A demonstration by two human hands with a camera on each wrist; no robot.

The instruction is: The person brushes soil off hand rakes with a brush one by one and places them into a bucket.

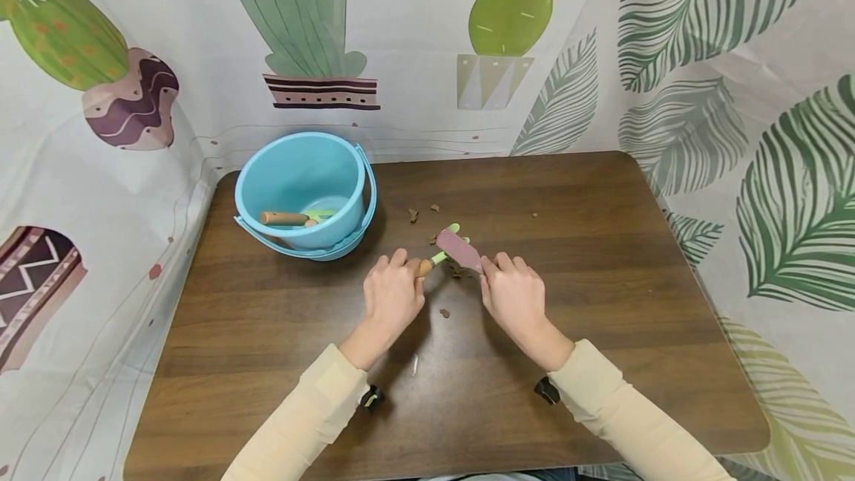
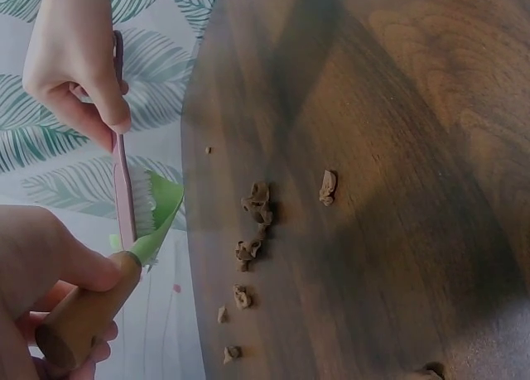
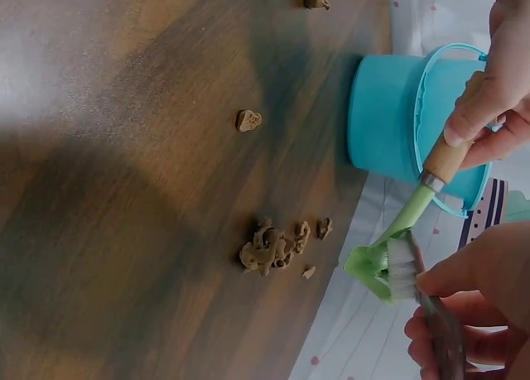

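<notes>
In my left hand (image 1: 392,289) I grip the wooden handle of a small garden trowel (image 3: 406,213) with a green metal neck and head. My right hand (image 1: 516,294) holds a pink brush (image 1: 459,249) by its handle, thumb along it. Its white bristles (image 2: 142,202) lie against the trowel's green head (image 2: 168,204), which the brush partly covers in the head view. Both tools are held up over the table. Brown crumbly bits (image 3: 269,247) lie on the tabletop beneath them, with a few smaller pieces scattered around.
A light blue bucket (image 1: 300,162) with its handle folded down stands at the table's back left. Inside it lies another wooden-handled tool (image 1: 283,218) with a green end. A thin white sliver (image 1: 415,366) is on the wooden table (image 1: 601,392). A printed cloth (image 1: 427,43) hangs behind.
</notes>
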